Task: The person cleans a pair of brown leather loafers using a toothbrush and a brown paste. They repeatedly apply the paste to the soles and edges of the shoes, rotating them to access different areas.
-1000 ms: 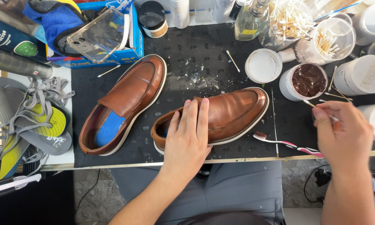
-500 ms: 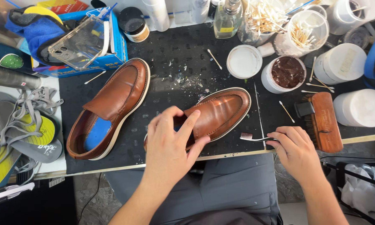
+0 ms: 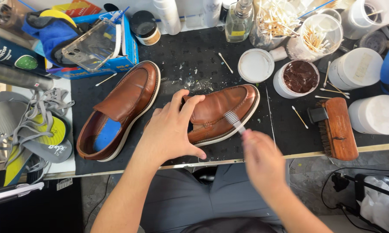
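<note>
Brown leather slip-on shoe [image 3: 222, 113], smooth and glossy, with a pale rubber sole, laid on its side on the black textured mat [image 3: 190, 51] of the worktop; its heel end is clasped by the left hand [image 3: 170, 131], the grip wrapped closed around the collar. A toothbrush [image 3: 234, 120] with a bristled head is pinched in the shut grip of the right hand [image 3: 261, 162], which is blurred; the head is set against the shoe's side. The matching shoe [image 3: 121, 108], with a blue insole, is placed just to the left. An open white tub of dark brown paste [image 3: 299, 77], its round white lid [image 3: 256, 65] and a wooden bristle brush [image 3: 338, 127] are arranged to the right.
</note>
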